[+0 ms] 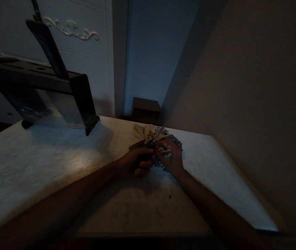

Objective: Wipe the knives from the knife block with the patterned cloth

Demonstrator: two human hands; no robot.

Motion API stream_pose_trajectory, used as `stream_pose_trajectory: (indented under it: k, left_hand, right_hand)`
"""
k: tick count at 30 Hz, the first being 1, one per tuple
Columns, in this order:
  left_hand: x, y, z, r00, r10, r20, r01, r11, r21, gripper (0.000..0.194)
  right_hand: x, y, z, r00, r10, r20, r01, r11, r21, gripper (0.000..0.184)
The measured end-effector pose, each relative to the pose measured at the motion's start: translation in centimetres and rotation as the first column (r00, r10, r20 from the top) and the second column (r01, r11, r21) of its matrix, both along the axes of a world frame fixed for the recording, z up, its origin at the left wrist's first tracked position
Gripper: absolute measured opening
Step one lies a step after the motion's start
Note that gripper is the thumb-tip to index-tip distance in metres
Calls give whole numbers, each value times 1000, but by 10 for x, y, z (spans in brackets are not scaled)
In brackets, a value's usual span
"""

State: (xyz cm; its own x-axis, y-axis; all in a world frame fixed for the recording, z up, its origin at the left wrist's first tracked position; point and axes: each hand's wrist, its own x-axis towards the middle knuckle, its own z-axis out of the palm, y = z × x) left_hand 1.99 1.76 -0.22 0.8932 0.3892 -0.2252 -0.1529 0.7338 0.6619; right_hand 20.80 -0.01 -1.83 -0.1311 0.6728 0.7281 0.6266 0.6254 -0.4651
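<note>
In the head view, my left hand is closed around the dark handle of what looks like a knife. Its narrow pale blade points up and to the right. My right hand is closed on a bunched, patterned knit cloth, with its fingertips close beside the handle. Beige, grey and dark-and-white parts of the cloth lie spread under and beyond both hands. Dim light hides where the right fingertips touch the blade or handle.
The pale tabletop has a small dark mark near its front. At the left stands a dark-framed appliance with clear panels and a raised arm. Beyond the back edge is a brown box-like piece; a wall borders the right side.
</note>
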Motion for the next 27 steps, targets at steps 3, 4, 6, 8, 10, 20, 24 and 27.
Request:
stream_pose_trajectory:
  k: [3, 4, 6, 8, 10, 20, 24, 27]
  left_hand:
    - [1, 0, 0, 1000, -12, 24, 12, 1000, 4, 16]
    - [1, 0, 0, 999, -5, 39, 4, 1000, 11, 15]
    - [2, 0, -1, 997, 11, 78, -12, 1000, 19, 11]
    - [2, 0, -1, 993, 13, 118, -13, 1000, 6, 10]
    - [3, 0, -1, 989, -2, 145, 6, 1000, -25, 12]
    - [-3, 0, 2, 967, 32, 252, 7, 988, -154, 9]
    - [-5, 0, 2, 965, 36, 261, -6, 993, -117, 9]
    - [-4, 0, 1, 970, 18, 241, -2, 998, -67, 11]
  right_hand:
    - [-2, 0, 1, 999, -18, -37, 18, 1000, -1, 13]
    - [-2, -1, 1, 999, -16, -46, 15, 1000, -8, 14]
    - [-2, 0, 3, 998, -7, -62, 5, 1000, -27, 14]
    - [-2, 0, 4, 996, -7, -84, 2, 999, -51, 14]
    - [-2, 1, 5, 993, -25, -115, 15, 996, -85, 13]
    - [0, 3, 3, 956, -67, -285, 17, 985, -173, 14]
    - [-3, 3, 2, 969, -36, -245, -2, 988, -154, 16]
    - [-4, 3, 2, 979, -9, -203, -18, 991, -135, 15]
